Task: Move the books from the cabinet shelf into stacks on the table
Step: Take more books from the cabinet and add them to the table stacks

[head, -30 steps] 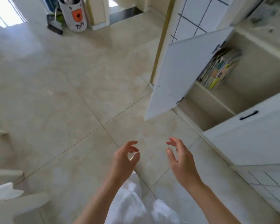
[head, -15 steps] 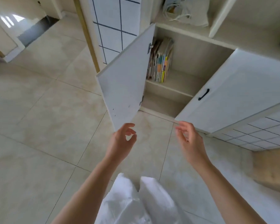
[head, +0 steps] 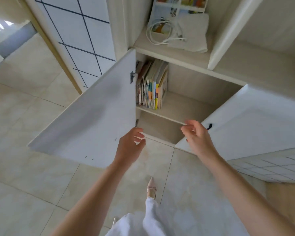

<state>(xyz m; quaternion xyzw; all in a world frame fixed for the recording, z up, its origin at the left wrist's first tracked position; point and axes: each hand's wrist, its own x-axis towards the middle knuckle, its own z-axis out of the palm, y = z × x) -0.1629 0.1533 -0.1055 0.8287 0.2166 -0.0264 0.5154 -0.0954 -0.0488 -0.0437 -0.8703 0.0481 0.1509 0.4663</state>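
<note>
Several thin books [head: 151, 86] stand upright at the left end of the cabinet shelf [head: 182, 108], spines toward me, leaning slightly right. My left hand [head: 130, 145] hovers below and in front of the shelf, fingers loosely curled and empty, just right of the open left door's edge. My right hand [head: 197, 137] is raised at about the shelf's front edge, fingers apart, holding nothing. Both hands are short of the books. No table is in view.
The white left door [head: 92, 116] swings out wide to my left; the right door [head: 255, 120] with a black handle [head: 209, 126] stands open on the right. An upper shelf holds a white cable [head: 160, 34] and a folded cloth [head: 192, 33]. Tiled floor [head: 32, 176] lies below.
I have come closer to the cabinet, which now fills the view. Both hands have risen toward the shelf, still empty.
</note>
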